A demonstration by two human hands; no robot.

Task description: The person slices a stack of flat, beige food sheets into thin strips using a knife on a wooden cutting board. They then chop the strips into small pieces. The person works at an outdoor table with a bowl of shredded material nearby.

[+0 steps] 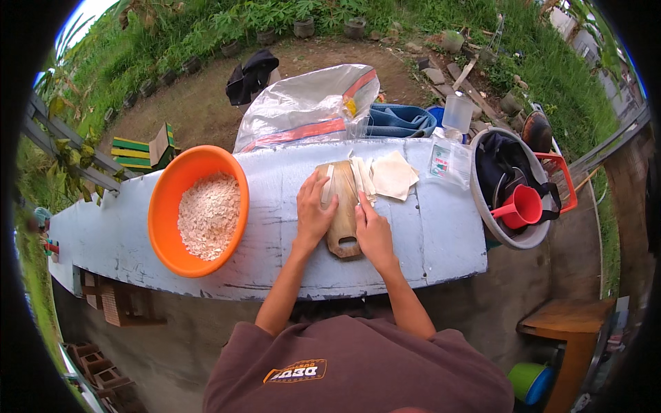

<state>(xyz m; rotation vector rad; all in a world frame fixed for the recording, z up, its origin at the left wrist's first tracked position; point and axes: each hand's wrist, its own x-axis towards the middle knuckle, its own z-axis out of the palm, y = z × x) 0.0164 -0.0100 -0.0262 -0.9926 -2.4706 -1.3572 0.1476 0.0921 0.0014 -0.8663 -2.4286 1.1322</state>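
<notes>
A worn wooden cutting board (342, 227) with a handle slot lies on the metal-topped table. On its left side, my left hand (315, 206) rests with fingers spread beside a thin pale strip (327, 184). My right hand (373, 232) grips a knife, mostly hidden by the fingers, its thin blade pointing away along the board's right side. More pale strips (363, 175) lie at the board's upper right edge, next to a stack of flat, cream-coloured square sheets (393, 175). Off to the left, an orange plastic basin (160, 227) holds a heap of small pale pieces (209, 217).
A grey tub (483, 206) with dark cloth and a red plastic mug (520, 206) stands at the right. Beside it lies a clear plastic bag (449, 162). A large translucent sack (304, 111) and blue cloth (400, 121) sit beyond the table's far edge.
</notes>
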